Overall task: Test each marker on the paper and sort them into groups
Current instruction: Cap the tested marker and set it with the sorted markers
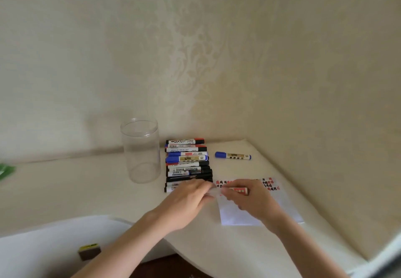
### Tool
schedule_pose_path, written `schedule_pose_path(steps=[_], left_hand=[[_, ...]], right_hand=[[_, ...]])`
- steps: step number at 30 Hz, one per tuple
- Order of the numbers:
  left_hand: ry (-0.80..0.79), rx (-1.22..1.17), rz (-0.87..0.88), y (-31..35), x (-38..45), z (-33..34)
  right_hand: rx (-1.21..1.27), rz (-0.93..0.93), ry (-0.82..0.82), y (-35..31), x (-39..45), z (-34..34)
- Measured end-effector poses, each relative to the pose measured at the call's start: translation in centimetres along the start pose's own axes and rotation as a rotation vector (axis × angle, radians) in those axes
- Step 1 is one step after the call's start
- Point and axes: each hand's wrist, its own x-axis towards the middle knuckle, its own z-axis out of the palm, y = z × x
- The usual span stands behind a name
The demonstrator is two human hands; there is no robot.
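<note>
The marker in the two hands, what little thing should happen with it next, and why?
Probably pull the cap off. Both hands hold the marker over the paper: the left hand at one end, the right hand around the barrel. Its tip isn't showing, so it can't draw a test mark yet.

Held marker (237, 190) mostly behind fingers (230, 193)

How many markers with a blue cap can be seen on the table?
3. Two blue-capped markers lie in the row beside the clear jar: one directly above the other. The third lies alone, right of the row. Others may be hidden under the stacked markers.
</note>
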Motion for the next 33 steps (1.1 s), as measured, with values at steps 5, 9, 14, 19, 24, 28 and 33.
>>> schedule_pose_path(steps=[5,9,14,19,24,28,33], left_hand=[[-0.014,-0.227,-0.125,1.4,0.7,1.3],[-0.092,-0.388,-0.138,1.8,1.5,0.9],[-0.174,-0.511,-0.112,1.5,1.7,0.5],[-0.187,-0.528,-0.136,1.1,1.8,1.3],[-0.252,-0.455,-0.271,-0.2,1.4,1.3],[-0.185,-0.095,-0.223,-1.4,1.0,2.2],[-0.126,-0.019,-0.198,-1.5,1.2,4.4]], right_hand=[[0.345,0.086,0.043,0.2,0.4,1.2],[0.377,-0.015,-0.036,0.9,0.4,1.7],[0.423,-0.121,-0.165,1.6,0.5,0.4],[0.39,-0.162,-0.202,2.3,0.7,-0.3],[0.454,-0.031,-0.017,3.0,1.5,-1.5],[0.393,0.125,0.09,3.4,2.8,-3.3],[0.092,0.069,0.156,3.9,4.3,-1.7]])
